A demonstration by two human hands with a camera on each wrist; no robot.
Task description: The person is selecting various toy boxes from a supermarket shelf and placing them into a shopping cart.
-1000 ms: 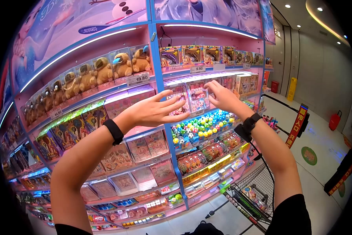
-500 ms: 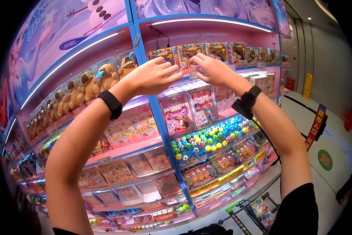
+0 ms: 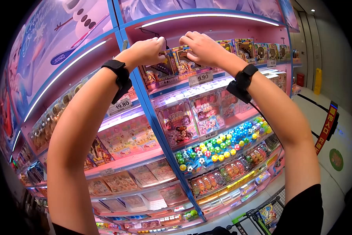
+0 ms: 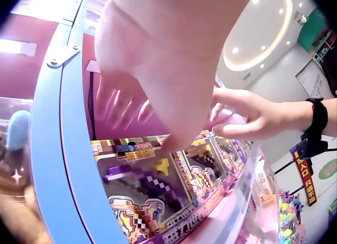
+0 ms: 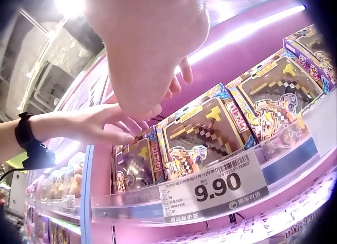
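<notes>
My left hand [image 3: 146, 51] is at the top of a toy box with a purple pixel-style bow [image 4: 145, 183], at the left end of the upper shelf. In the left wrist view its thumb tip overlaps the box's top edge, and the loosely bent fingers [image 4: 118, 101] hang above and behind. Beside it my right hand [image 3: 201, 49] reaches over a similar box with a gold-and-brown bow [image 5: 202, 136]. Its fingers [image 5: 184, 70] bend loosely above that box, thumb near the top edge. Neither hand grips a box.
A blue upright post [image 3: 144, 94] divides the shelves. A clear shelf lip carries a 9.90 price tag [image 5: 216, 186]. Below are pink toy boxes [image 3: 207, 111] and small colourful balls [image 3: 223, 147]. Plush toys in packs [image 3: 46, 121] line the left shelf; a shopping cart [image 3: 268, 215] stands lower right.
Both hands have risen from the pink-box shelf to the bow boxes above. The left hand's fingers, spread a second ago, now bend down. The head view has shifted too.
</notes>
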